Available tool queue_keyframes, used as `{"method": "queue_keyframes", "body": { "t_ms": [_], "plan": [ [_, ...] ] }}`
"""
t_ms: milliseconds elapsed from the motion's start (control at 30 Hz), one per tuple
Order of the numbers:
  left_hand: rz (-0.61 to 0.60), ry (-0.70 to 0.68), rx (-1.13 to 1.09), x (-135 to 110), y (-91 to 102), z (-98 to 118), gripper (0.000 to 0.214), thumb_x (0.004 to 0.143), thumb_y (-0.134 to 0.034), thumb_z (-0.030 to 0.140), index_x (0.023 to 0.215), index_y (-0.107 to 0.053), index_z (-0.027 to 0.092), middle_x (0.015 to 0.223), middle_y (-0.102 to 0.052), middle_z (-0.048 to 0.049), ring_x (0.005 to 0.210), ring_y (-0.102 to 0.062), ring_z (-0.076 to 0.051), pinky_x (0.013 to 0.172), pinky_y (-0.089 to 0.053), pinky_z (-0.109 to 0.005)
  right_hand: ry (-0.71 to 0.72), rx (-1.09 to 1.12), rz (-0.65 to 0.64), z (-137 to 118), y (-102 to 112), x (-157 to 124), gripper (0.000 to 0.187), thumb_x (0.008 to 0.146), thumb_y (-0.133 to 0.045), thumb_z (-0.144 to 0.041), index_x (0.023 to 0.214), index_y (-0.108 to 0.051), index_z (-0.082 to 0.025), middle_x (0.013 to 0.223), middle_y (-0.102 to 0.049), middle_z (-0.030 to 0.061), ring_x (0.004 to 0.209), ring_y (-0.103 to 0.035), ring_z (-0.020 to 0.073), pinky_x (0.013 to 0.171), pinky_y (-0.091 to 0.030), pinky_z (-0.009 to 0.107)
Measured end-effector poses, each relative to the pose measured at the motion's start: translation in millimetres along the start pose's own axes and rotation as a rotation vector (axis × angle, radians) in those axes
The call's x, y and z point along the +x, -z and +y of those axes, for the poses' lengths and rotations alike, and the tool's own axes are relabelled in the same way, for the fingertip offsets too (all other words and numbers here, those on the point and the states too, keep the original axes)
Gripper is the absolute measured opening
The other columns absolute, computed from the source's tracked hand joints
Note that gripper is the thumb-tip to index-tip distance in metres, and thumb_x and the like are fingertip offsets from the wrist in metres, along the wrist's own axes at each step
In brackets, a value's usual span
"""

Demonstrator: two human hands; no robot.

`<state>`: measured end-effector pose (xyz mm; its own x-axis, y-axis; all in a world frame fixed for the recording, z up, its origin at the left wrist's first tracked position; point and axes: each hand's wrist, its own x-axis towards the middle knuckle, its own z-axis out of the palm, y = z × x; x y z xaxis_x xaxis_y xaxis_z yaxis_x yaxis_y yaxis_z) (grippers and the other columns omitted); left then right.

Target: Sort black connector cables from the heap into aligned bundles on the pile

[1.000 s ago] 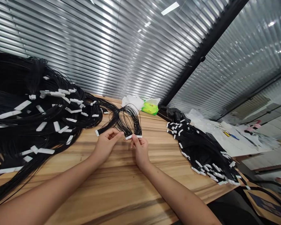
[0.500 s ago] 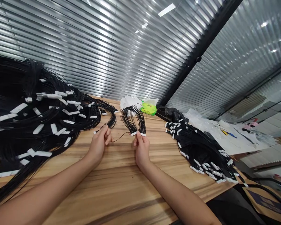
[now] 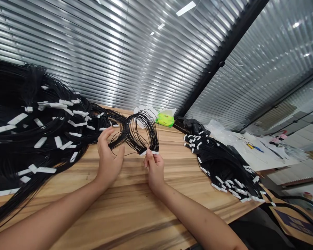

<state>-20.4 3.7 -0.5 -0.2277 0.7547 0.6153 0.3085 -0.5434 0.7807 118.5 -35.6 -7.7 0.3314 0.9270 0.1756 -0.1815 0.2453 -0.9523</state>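
A looped bundle of thin black wires (image 3: 153,133) with a white connector strip (image 3: 154,152) rises above the wooden table. My right hand (image 3: 155,172) pinches that strip between thumb and fingers. Just left of the loop, my left hand (image 3: 109,158) has its thumb and fingers spread around a gap, with black wires close behind its fingertips; whether it touches them I cannot tell. A single loose wire (image 3: 129,154) runs from the strip toward the left hand. Beyond that hand lies a big heap of black wire bundles (image 3: 7,86) with many white connectors.
Another pile of black wires with white connectors (image 3: 221,163) covers the table's right side. A green tissue pack (image 3: 165,118) stands at the back beside clear plastic. Pliers (image 3: 255,148) lie on a white surface at right. Metal blinds (image 3: 146,52) border the table (image 3: 135,215).
My left hand has opened and shifted left, releasing what its fingers were pinching. The wire loop, still in my right hand, now looks wider and reaches farther left.
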Motion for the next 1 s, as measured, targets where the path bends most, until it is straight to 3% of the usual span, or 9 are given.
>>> {"method": "queue_keyframes", "body": {
  "t_ms": [100,167,267,600,1000],
  "plan": [
    [-0.15,-0.043,0.066,-1.7,1.8,2.5,0.003,0.082,-0.059,0.021,0.084,-0.06,0.022,0.103,-0.062,-0.0032,0.104,-0.055,-0.02,0.099,-0.036,-0.04,-0.028,0.032,0.019,2.5,-0.2,2.1,0.038,0.081,-0.063,-0.049,0.062,-0.048,-0.02,0.047,-0.039,-0.0081,0.047,-0.032,0.0086,0.051,-0.027,0.025],
    [-0.281,-0.009,0.016,-2.2,1.7,2.8,0.009,0.084,-0.058,0.025,0.076,-0.06,0.022,0.087,-0.063,-0.0001,0.085,-0.057,-0.017,0.09,-0.04,-0.036,-0.048,0.048,0.029,3.5,-0.4,3.9,0.037,0.08,-0.063,-0.049,0.062,-0.048,-0.02,0.046,-0.039,-0.0083,0.046,-0.032,0.0087,0.051,-0.027,0.025],
    [-0.366,0.064,-0.079,-2.0,1.1,2.9,0.009,0.083,-0.06,0.029,0.081,-0.065,0.022,0.085,-0.066,0.0001,0.077,-0.056,-0.015,0.081,-0.043,-0.032,-0.076,0.048,0.039,4.2,-0.4,6.0,0.037,0.078,-0.065,-0.049,0.062,-0.049,-0.02,0.045,-0.04,-0.0081,0.046,-0.032,0.0087,0.05,-0.026,0.025],
    [-0.387,0.287,-0.127,-3.0,-2.7,1.2,0.021,0.074,-0.068,0.041,0.075,-0.071,0.02,0.079,-0.07,-0.0019,0.072,-0.056,-0.016,0.069,-0.044,-0.028,-0.083,-0.004,0.05,2.9,-0.4,6.7,0.034,0.076,-0.065,-0.049,0.065,-0.053,-0.018,0.046,-0.041,-0.0074,0.046,-0.034,0.0086,0.05,-0.027,0.024],
    [-0.413,0.432,-0.351,0.7,-6.9,-4.2,0.025,0.073,-0.067,0.044,0.077,-0.068,0.019,0.084,-0.07,-0.0036,0.083,-0.06,-0.02,0.079,-0.046,-0.031,-0.07,-0.047,0.057,2.6,-1.1,7.7,0.038,0.075,-0.065,-0.054,0.064,-0.053,-0.019,0.046,-0.041,-0.007,0.045,-0.034,0.0089,0.047,-0.029,0.024]
  ]
}}
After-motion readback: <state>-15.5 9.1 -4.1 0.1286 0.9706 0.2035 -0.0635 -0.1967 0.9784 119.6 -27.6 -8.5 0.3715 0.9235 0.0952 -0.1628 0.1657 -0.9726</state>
